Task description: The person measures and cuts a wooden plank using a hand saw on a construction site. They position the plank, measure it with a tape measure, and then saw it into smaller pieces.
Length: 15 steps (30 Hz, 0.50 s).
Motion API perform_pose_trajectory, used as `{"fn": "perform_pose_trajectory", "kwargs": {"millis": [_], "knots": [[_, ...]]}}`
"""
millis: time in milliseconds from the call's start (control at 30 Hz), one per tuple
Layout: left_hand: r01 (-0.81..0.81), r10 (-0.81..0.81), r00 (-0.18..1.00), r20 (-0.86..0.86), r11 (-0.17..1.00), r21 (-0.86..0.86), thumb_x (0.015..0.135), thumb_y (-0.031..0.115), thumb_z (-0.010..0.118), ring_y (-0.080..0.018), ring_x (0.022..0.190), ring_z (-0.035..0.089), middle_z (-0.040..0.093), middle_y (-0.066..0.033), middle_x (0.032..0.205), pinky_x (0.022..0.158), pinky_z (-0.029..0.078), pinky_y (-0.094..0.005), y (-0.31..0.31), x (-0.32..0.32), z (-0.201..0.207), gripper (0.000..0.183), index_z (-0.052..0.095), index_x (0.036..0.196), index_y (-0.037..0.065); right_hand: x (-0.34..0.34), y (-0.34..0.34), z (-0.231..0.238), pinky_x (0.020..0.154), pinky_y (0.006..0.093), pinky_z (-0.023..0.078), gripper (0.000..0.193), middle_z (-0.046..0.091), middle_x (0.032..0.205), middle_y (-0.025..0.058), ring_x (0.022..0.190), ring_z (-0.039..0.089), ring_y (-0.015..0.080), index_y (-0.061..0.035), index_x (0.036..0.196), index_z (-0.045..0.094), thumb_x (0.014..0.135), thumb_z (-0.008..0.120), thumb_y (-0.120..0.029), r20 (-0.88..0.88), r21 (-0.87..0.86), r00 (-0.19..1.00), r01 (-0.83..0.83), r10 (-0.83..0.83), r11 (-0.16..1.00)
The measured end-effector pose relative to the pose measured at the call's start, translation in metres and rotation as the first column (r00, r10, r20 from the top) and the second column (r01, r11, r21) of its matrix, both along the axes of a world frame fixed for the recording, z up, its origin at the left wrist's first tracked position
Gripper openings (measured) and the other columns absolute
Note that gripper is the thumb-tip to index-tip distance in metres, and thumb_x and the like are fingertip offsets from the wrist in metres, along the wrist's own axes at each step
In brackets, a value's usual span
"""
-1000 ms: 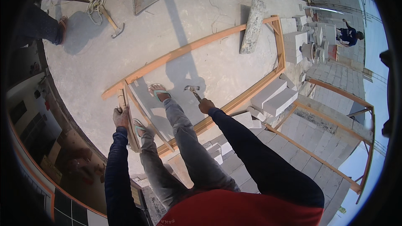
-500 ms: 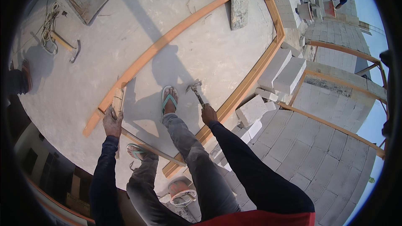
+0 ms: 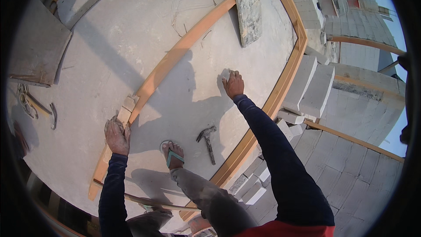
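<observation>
My left hand (image 3: 117,137) is closed on a short pale wooden block (image 3: 126,110), which lies along the long orange wooden beam (image 3: 164,63) of a frame. My right hand (image 3: 233,84) is low over the concrete floor inside the frame, its fingers curled. Whatever it may hold is too small to make out. A claw hammer (image 3: 207,144) lies on the floor between my sandalled foot (image 3: 173,153) and the frame's right-hand beam (image 3: 267,105), apart from both hands.
A rough plank (image 3: 247,15) lies across the beam at the far end. Pale building blocks (image 3: 309,81) are stacked along the right. On the left are a wooden panel (image 3: 37,39) and another hammer (image 3: 53,116) beside a coil of rope (image 3: 27,101). A thin crossbar (image 3: 144,199) spans the near end.
My right hand has let go of the hammer, now on the floor, and has moved forward over the floor. My left hand stays at the wooden block. The view has shifted.
</observation>
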<state>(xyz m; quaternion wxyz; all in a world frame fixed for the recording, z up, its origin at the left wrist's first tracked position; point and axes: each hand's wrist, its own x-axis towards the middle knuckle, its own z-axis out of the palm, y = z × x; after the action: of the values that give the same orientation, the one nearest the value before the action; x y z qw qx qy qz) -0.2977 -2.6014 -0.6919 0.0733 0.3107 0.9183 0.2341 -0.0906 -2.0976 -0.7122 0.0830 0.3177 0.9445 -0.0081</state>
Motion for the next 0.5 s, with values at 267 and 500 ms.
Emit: {"fn": "perform_pose_trajectory", "kwargs": {"millis": [267, 500], "knots": [[-0.155, 0.150, 0.961, 0.230, 0.988, 0.002, 0.087, 0.020, 0.071, -0.0436, 0.100, 0.064, 0.063, -0.0238, 0.117, 0.082, 0.053, -0.0467, 0.006, 0.002, 0.003, 0.042, 0.056, 0.116, -0.006, -0.175, 0.194, -0.062, 0.091, 0.0486, 0.056, 0.050, 0.056, 0.131, 0.0207, 0.113, 0.062, 0.0394, 0.0003, 0.131, 0.059, 0.095, 0.064, -0.034, -0.169, 0.311, 0.883, 0.470, -0.438, 0.826], [-0.197, 0.194, 0.952, 0.238, 0.980, -0.008, 0.085, 0.022, 0.074, -0.0403, 0.091, 0.064, 0.064, -0.0196, 0.111, 0.078, 0.053, -0.0452, 0.002, 0.005, 0.001, 0.046, 0.057, 0.119, -0.003, -0.142, 0.183, -0.037, 0.080, 0.0440, 0.060, 0.024, 0.061, 0.108, 0.0176, 0.099, 0.068, 0.0355, -0.0005, 0.104, 0.065, 0.095, 0.063, -0.022, -0.192, 0.380, 0.973, 0.196, -0.130, 0.904]]}}
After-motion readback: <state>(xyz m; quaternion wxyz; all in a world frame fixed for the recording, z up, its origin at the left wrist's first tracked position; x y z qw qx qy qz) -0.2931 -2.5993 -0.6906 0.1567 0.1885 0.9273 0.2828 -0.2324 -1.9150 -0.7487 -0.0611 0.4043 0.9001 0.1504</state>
